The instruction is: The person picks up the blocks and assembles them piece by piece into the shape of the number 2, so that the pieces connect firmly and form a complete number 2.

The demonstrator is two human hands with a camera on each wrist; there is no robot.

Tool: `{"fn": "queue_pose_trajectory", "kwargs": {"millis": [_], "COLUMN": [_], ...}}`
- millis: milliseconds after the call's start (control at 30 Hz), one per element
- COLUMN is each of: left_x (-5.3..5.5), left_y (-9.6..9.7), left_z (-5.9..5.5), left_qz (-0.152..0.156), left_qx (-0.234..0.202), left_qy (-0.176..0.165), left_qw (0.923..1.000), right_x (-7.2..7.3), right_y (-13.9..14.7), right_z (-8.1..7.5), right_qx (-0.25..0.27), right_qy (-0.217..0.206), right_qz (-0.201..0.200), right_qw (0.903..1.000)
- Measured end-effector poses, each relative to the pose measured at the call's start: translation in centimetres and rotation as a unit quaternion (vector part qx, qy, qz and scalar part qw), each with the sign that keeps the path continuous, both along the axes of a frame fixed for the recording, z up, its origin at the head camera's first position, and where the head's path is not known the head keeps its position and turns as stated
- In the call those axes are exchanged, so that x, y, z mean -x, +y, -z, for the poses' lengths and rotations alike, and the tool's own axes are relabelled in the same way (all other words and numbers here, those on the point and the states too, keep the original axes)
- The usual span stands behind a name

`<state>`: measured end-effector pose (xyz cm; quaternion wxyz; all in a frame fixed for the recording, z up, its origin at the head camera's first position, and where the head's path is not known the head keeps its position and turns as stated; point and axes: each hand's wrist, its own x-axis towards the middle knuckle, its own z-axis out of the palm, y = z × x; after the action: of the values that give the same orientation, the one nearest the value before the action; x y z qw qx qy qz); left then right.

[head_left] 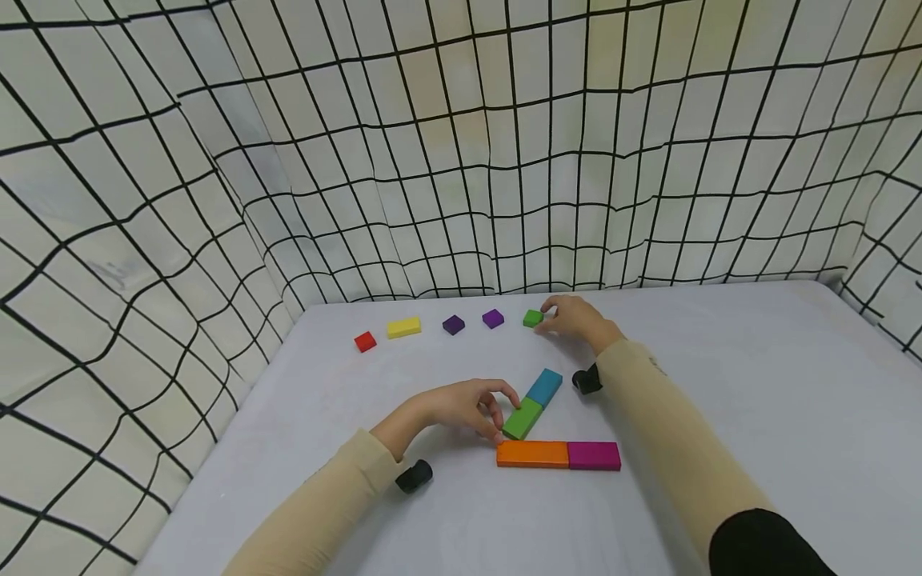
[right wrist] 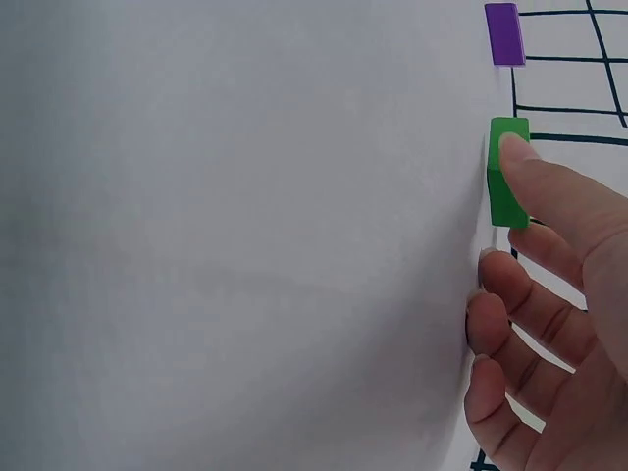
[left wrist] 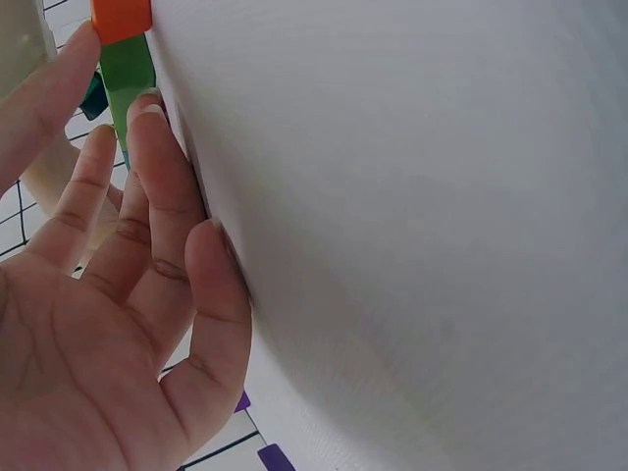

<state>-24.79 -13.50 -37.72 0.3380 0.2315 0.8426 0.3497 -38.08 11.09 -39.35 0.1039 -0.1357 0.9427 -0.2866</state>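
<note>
At the far side of the table, my right hand (head_left: 574, 318) pinches a small green block (head_left: 533, 318) between thumb and index finger. In the right wrist view the thumb lies on the green block (right wrist: 508, 186), while the other fingers curl loosely beside it. My left hand (head_left: 464, 406) rests with loosely bent fingers at a longer green block (head_left: 522, 419), its thumb at the left end of an orange block (head_left: 533, 454). A blue block (head_left: 545, 387) continues the green one in a slanted row. A magenta block (head_left: 594, 456) abuts the orange one.
Along the back lie a red block (head_left: 365, 342), a yellow block (head_left: 404, 327), a dark purple block (head_left: 453, 324) and a purple block (head_left: 493, 318). Black netting over white sheeting (head_left: 461, 184) encloses the white table (head_left: 756, 384) at the back and sides.
</note>
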Motion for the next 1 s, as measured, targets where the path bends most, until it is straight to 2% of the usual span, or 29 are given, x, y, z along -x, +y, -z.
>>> {"fn": "queue_pose_trajectory", "kwargs": {"millis": [400, 633, 1000], "left_x": [0.1, -0.1, -0.1], "left_y": [-0.1, 0.0, 0.0], "left_z": [0.0, 0.1, -0.1], "left_qz": [0.001, -0.003, 0.006], "left_qx": [0.003, 0.003, -0.001], "left_qy": [0.005, 0.005, 0.01], "left_qw": [1.0, 1.0, 0.9999], "right_x": [-0.1, -0.2, -0.6], "right_y": [-0.1, 0.4, 1.1], "right_z": [0.1, 0.2, -0.6], "right_qx": [0.006, 0.006, -0.002], "right_qy": [0.009, 0.014, 0.036], "right_qz": [0.012, 0.007, -0.014], "right_qw": [0.9999, 0.9999, 0.9993]}}
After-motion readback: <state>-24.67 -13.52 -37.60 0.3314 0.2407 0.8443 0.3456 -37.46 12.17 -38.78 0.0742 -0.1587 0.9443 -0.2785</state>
